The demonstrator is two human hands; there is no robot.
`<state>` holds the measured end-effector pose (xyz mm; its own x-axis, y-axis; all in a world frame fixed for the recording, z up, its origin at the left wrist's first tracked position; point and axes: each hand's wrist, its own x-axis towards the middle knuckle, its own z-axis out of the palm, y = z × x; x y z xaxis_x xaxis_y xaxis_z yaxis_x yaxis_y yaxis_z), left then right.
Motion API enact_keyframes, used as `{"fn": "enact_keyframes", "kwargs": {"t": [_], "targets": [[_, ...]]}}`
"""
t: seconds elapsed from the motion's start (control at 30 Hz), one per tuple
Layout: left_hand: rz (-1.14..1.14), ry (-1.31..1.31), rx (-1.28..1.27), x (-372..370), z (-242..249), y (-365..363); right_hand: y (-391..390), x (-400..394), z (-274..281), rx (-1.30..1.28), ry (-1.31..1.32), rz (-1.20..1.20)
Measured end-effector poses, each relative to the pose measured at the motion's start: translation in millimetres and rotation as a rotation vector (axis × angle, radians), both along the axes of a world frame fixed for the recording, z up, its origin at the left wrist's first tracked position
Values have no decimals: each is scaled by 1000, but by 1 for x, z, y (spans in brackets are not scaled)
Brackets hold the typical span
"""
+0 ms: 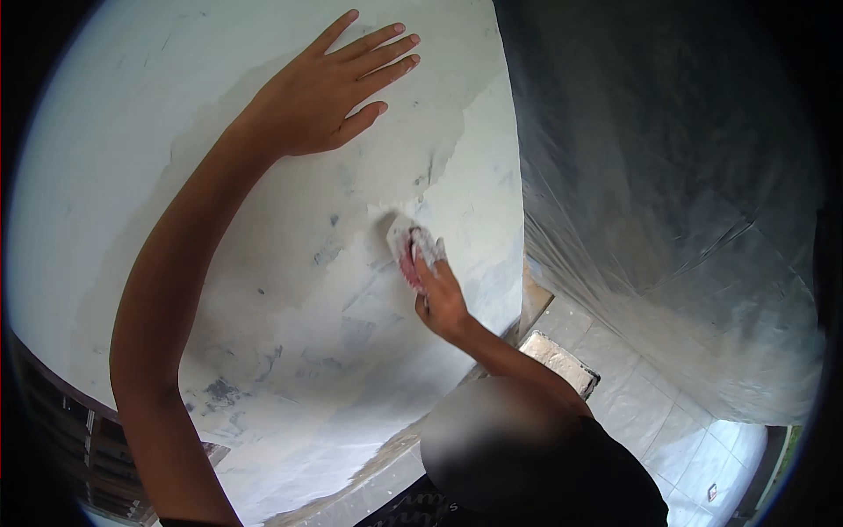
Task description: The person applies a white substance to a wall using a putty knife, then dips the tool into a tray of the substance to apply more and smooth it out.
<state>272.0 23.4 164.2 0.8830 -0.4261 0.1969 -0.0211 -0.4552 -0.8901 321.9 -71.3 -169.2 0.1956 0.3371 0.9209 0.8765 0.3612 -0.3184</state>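
My left hand (pixel 320 97) lies flat on the pale, patchy wall surface (pixel 255 255) at the top, its fingers spread and nothing held. Lower and to the right, my right hand (pixel 439 285) is closed around a small white-and-pink tool (pixel 406 250) that is against the same surface. White residue coats the tool and some of its fingers. Grey smudges and dark spots mark the surface around it. The exact shape of the tool is partly hidden by my fingers.
Translucent plastic sheeting (pixel 667 193) hangs on the right. Below it lies a tiled floor (pixel 632 395) beside a white-crusted rectangular object (pixel 560 360). Dark shelving or slats (pixel 75 448) show at the lower left. A blurred oval covers part of the black shirt area (pixel 606 483).
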Motion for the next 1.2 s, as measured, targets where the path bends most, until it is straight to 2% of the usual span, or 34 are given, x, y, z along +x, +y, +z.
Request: {"fn": "enact_keyframes", "kwargs": {"t": [0.07, 0.17, 0.2, 0.27, 0.33, 0.37, 0.4, 0.47, 0.57, 0.63, 0.7, 0.8, 0.83, 0.87, 0.9, 0.97, 1.0, 1.1, 1.13, 1.2], "targets": [[14, 4, -6, -3, 2, -14, 6, 35, 45, 65, 140, -124], [8, 0, 0, 1, 1, -10, 35, 77, 116, 159, 168, -288], [-6, -5, 2, 2, 0, -6, 43, 73, 115, 163, 169, -290], [2, 2, 14, 0, 3, -23, 57, 66, 103, 118, -63, -325], [10, 5, 24, -1, 4, -29, 36, 34, 69, 28, -97, -240], [10, -9, 31, 0, 3, -27, 21, 17, 43, -162, -25, -138], [7, -26, 43, 2, 6, -25, 13, 6, 13, -86, -69, -135], [18, 43, 16, 5, 15, -18, -13, -6, -7, -62, -41, -93], [37, 121, -24, 8, 18, -14, -28, 7, -12, -143, 217, -45], [34, 125, -31, 9, 16, -15, -17, 34, 28, 51, 191, -205], [9, 108, -57, 11, 16, -16, -3, 60, 78, 106, 334, -233], [30, 118, -48, 12, 17, -21, 30, 80, 127, 163, 337, -268], [31, 118, -46, 12, 18, -24, 42, 83, 130, 164, 206, -335], [4, 121, -60, 12, 19, -26, 52, 82, 130, 162, 74, -400], [-22, 125, -76, 11, 19, -27, 55, 72, 118, 181, -20, -365], [-20, 47, -25, 9, 10, -22, 49, 49, 70, 63, -170, -206], [-15, -26, 18, 7, 5, -19, 35, 34, 53, 137, -224, -195], [16, -5, -6, 3, -1, -12, -1, 14, -5, -23, -125, -17], [21, 2, -12, 2, -3, -10, -7, 18, -8, -29, -118, -12], [34, 21, -3, 3, -4, -7, -16, 30, -8, -118, 95, -36]]}}
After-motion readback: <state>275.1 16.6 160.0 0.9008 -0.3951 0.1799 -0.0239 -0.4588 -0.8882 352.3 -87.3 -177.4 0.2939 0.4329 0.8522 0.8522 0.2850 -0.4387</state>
